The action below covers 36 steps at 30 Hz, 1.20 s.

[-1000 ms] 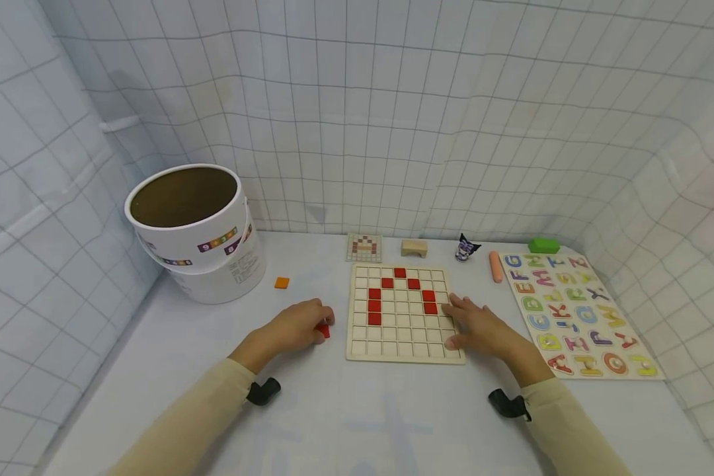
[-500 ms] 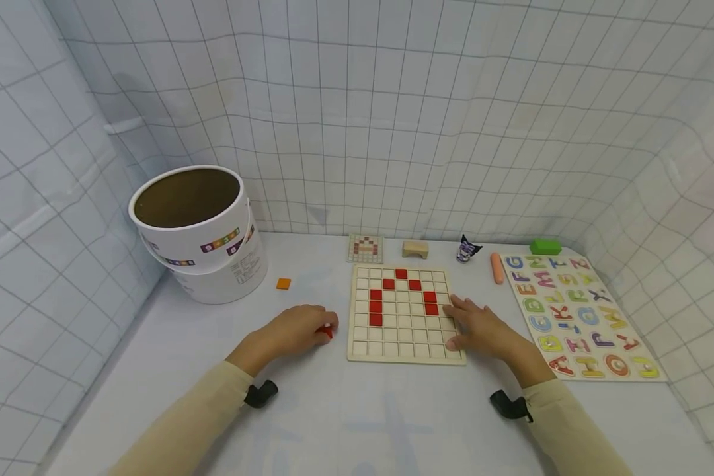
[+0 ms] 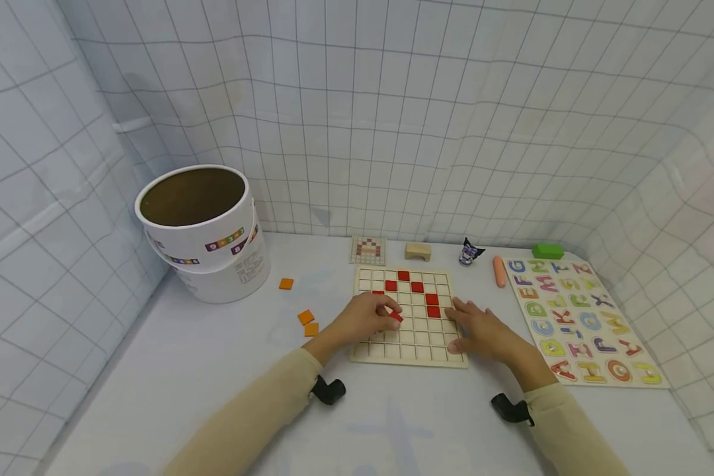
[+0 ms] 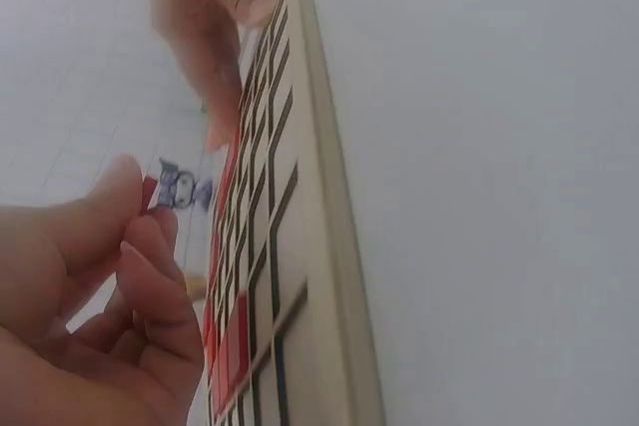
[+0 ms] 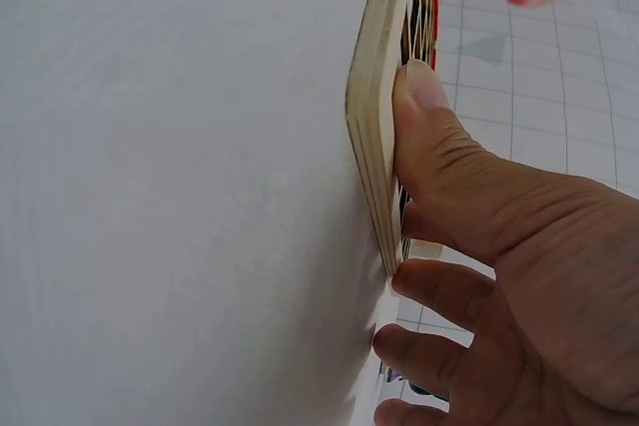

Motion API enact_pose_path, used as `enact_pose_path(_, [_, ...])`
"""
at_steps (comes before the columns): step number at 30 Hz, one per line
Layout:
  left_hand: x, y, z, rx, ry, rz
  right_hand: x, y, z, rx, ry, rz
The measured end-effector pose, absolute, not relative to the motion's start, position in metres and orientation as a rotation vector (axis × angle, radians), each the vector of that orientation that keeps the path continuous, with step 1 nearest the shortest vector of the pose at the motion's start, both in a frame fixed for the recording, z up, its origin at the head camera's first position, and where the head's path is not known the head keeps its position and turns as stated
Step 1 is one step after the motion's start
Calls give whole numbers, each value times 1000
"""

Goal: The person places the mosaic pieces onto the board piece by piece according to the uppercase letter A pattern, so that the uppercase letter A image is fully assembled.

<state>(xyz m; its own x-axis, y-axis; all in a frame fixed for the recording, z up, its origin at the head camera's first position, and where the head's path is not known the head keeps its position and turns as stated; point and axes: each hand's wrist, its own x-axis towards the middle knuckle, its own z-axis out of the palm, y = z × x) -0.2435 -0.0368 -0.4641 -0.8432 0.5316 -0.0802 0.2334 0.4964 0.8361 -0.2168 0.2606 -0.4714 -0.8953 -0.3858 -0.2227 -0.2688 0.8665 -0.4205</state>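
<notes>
My left hand (image 3: 364, 317) pinches a small red square tile (image 3: 396, 316) between thumb and fingertips, over the left half of a wooden grid board (image 3: 416, 362). In the left wrist view that tile (image 4: 149, 193) is held up off the grid surface. Several red tiles (image 3: 432, 299) lie in the board's cells as a peaked outline; the hand covers part of its left side. My right hand (image 3: 483, 330) rests at the board's right edge. Its thumb lies on the grid and its other fingers are spread along the edge, as the right wrist view shows.
Three orange tiles (image 3: 306, 317) lie left of the board, near a white bucket (image 3: 214, 264). Behind the board are a pattern card (image 3: 367, 250), a wooden arch block (image 3: 418, 252) and a small figurine (image 3: 470, 252). An alphabet board (image 3: 589, 330) lies at the right.
My left hand has moved right from beside the board to above it, carrying the red tile. Two orange tiles it had hidden now show. My right hand stays at the board's edge.
</notes>
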Motion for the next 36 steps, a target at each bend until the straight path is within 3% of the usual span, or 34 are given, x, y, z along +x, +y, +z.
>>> enact_pose_path(7, [-241, 22, -467, 567, 2530, 1193, -218, 262, -471, -475, 2726, -572])
enact_pose_path(14, [-239, 46, -474, 611, 2622, 1122, -218, 264, -473, -482, 2737, -585])
enact_pose_path(36, [-235, 34, -470, 770, 2674, 912, -219, 265, -476, -464, 2707, -628])
